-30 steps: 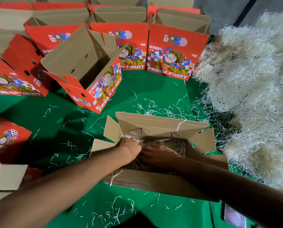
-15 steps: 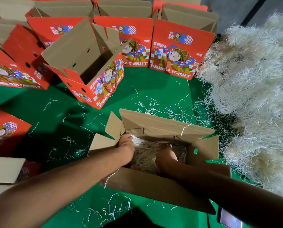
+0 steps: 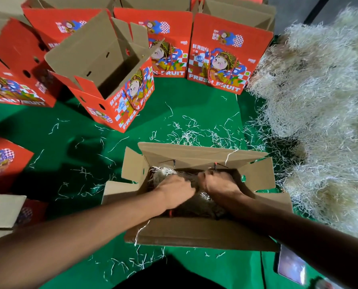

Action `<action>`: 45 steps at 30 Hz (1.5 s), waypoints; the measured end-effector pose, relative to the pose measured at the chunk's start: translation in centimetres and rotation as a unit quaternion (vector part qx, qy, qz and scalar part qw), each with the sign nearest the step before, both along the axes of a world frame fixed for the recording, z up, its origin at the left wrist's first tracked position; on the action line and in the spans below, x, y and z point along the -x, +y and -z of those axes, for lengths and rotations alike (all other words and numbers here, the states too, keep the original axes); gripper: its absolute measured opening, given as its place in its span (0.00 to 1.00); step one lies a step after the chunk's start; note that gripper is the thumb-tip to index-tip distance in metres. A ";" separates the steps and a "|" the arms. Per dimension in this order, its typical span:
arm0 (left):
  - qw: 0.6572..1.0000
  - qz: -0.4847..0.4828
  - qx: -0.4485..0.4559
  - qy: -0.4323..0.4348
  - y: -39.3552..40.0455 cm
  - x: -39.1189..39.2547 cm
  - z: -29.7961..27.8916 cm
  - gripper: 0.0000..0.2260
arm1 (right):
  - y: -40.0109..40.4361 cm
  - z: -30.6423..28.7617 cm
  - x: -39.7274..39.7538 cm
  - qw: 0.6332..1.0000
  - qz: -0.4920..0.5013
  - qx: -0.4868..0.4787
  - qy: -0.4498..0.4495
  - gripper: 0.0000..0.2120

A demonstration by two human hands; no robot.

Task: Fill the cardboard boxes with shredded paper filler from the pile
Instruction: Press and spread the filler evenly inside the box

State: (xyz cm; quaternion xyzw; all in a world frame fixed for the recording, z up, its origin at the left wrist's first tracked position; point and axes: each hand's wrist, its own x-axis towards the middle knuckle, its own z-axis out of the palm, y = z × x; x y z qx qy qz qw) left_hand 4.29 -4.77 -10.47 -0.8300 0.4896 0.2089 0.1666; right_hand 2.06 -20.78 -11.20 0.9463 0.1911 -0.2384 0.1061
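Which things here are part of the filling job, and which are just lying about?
In the job: open box with both hands inside, left hand, right hand, filler pile, empty tilted box.
Lying about: stray shreds, phone-like device.

One open brown cardboard box [image 3: 194,232] holds shredded paper, with two bare hands, left [image 3: 175,192] and right [image 3: 219,185], inside. One empty red printed fruit box [image 3: 115,97] stands open nearby. One large pale shredded-paper pile [image 3: 319,113] lies right. At least six more red boxes stand around; edges cut the count.
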 end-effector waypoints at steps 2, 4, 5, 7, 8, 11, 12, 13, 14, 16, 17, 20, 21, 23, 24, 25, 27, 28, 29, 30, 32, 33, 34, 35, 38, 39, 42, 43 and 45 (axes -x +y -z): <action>0.997 -0.066 0.014 0.045 0.2 0.1 1.2 0.11 | -0.3 0.4 0.3 0.998 0.010 0.053 0.037 0.12; 0.986 -0.142 -0.024 0.090 0.7 -0.2 2.2 0.14 | -0.4 1.0 0.7 0.993 -0.011 0.105 0.058 0.13; 0.981 -0.157 -0.060 0.095 0.8 -0.4 2.6 0.15 | -0.3 1.4 0.9 0.990 -0.026 0.130 0.053 0.12; 0.970 -0.161 -0.159 0.085 1.0 -0.9 2.9 0.21 | -0.2 2.0 1.3 0.983 -0.021 0.175 0.055 0.15; 0.963 -0.154 -0.208 0.072 1.0 -1.3 2.9 0.24 | -0.3 2.1 1.3 0.979 -0.010 0.196 0.058 0.20; 0.952 -0.128 -0.277 0.023 1.1 -2.2 2.8 0.29 | -0.6 1.7 1.1 0.972 0.005 0.217 0.086 0.35; 0.952 -0.125 -0.280 0.016 1.3 -2.4 2.8 0.28 | -0.8 1.4 1.0 0.973 0.008 0.212 0.094 0.37; 0.953 -0.128 -0.276 0.012 1.4 -2.4 2.5 0.28 | -0.8 1.0 1.0 0.974 0.008 0.202 0.100 0.38; 0.954 -0.133 -0.267 0.012 1.4 -2.3 2.3 0.26 | -0.8 0.6 1.1 0.977 0.010 0.186 0.103 0.38; 0.964 -0.146 -0.221 0.027 1.7 -1.8 1.4 0.21 | -0.7 -0.2 0.9 0.987 0.015 0.129 0.094 0.31; 0.975 -0.139 -0.174 0.026 1.7 -1.6 0.8 0.18 | -0.7 -0.9 0.7 0.993 0.008 0.089 0.080 0.23; 0.997 -0.073 -0.027 -0.004 1.7 -1.6 -0.6 0.13 | 0.3 -2.5 -0.5 0.999 -0.028 0.009 0.045 0.11; 0.999 -0.053 0.000 -0.010 1.5 -1.6 -0.7 0.15 | 0.8 -2.9 -0.8 0.998 -0.035 -0.005 0.048 0.11; 0.999 -0.028 -0.019 -0.011 0.9 -1.8 -0.5 0.21 | 1.6 -2.9 -1.0 0.997 -0.031 -0.021 0.062 0.09; 0.998 -0.040 -0.058 -0.002 0.9 -2.1 -0.3 0.21 | 2.0 -2.7 -0.9 0.997 -0.031 -0.005 0.066 0.08; 0.993 -0.066 -0.099 0.014 1.0 -2.3 0.0 0.21 | 2.4 -2.2 -0.7 0.997 -0.033 0.023 0.070 0.10; 0.979 -0.126 -0.154 0.043 1.7 -2.6 1.0 0.23 | 2.6 -0.8 0.0 0.995 -0.017 0.066 0.078 0.18; 0.974 -0.144 -0.167 0.049 1.9 -2.6 1.6 0.25 | 2.6 -0.2 0.3 0.994 0.008 0.070 0.079 0.21; 0.972 -0.151 -0.176 0.050 1.8 -2.5 2.0 0.28 | 2.5 0.2 0.6 0.993 0.034 0.072 0.083 0.23; 0.970 -0.151 -0.187 0.047 1.7 -2.4 2.3 0.30 | 2.4 0.5 0.7 0.992 0.054 0.072 0.089 0.27; 0.965 -0.130 -0.227 0.031 1.4 -2.4 3.1 0.32 | 1.9 1.2 1.0 0.988 0.074 0.084 0.102 0.35; 0.961 -0.121 -0.246 0.021 1.4 -2.5 3.6 0.33 | 1.7 1.5 1.1 0.987 0.074 0.095 0.109 0.38; 0.958 -0.119 -0.260 0.014 1.4 -2.6 4.1 0.33 | 1.6 1.8 1.2 0.984 0.070 0.111 0.122 0.41; 0.956 -0.119 -0.269 0.011 1.5 -2.8 4.6 0.34 | 1.4 1.9 1.3 0.979 0.063 0.133 0.138 0.43; 0.949 -0.121 -0.291 0.006 1.9 -3.3 5.3 0.33 | 1.2 1.9 1.1 0.965 0.027 0.198 0.169 0.46; 0.947 -0.119 -0.297 0.001 2.1 -3.5 5.3 0.34 | 1.2 1.7 0.9 0.964 0.022 0.202 0.172 0.47; 0.946 -0.115 -0.303 0.009 2.3 -3.6 4.5 0.34 | 0.9 1.1 0.4 0.970 0.039 0.155 0.184 0.48; 0.947 -0.115 -0.298 0.018 2.2 -3.5 3.9 0.31 | 0.6 0.9 0.3 0.974 0.043 0.134 0.180 0.46; 0.958 -0.113 -0.260 0.030 1.9 -3.2 2.7 0.24 | -0.1 0.1 -0.1 0.986 0.021 0.086 0.138 0.30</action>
